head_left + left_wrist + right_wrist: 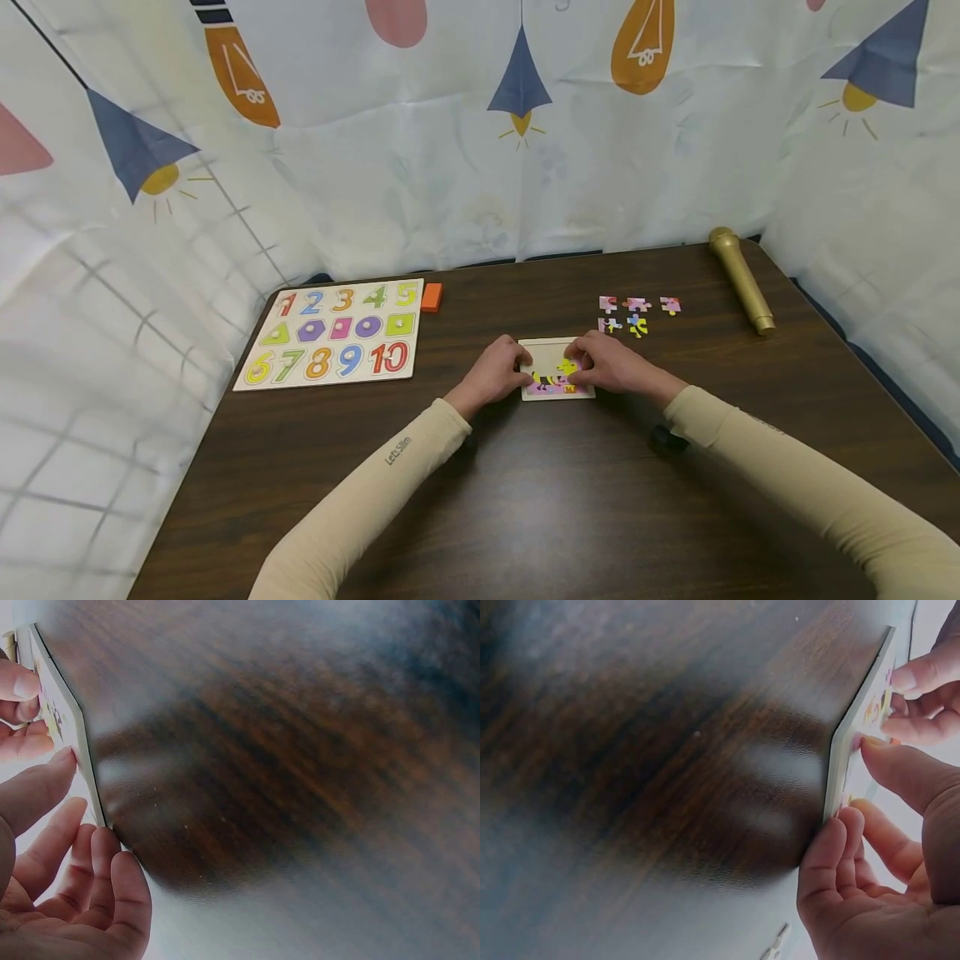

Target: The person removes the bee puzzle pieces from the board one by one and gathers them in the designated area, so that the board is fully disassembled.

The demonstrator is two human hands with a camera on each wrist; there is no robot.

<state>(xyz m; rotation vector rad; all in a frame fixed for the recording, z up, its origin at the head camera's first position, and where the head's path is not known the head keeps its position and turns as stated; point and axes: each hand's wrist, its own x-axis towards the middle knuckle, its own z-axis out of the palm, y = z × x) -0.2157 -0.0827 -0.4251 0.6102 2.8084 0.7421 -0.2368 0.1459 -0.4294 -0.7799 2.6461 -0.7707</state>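
Observation:
A small jigsaw board point(558, 395) with a pale frame lies flat on the dark table, partly filled with pink, yellow and black pieces. My left hand point(495, 371) grips its left side, the thumb point(45, 787) on the face and the other fingers bent by the edge. From the right, my right hand point(613, 364) holds the other side; its thumb point(896, 761) presses on the pieces near the rim. Several loose jigsaw pieces point(637, 305) lie beyond the right hand. Both hands cover parts of the board.
A wooden number-and-shape board point(352, 336) lies at the left, with an orange block point(431, 297) touching or close to its far right corner. At the far right is a gold microphone-shaped object point(742, 279). Printed curtains point(450, 183) hang around the table point(525, 517).

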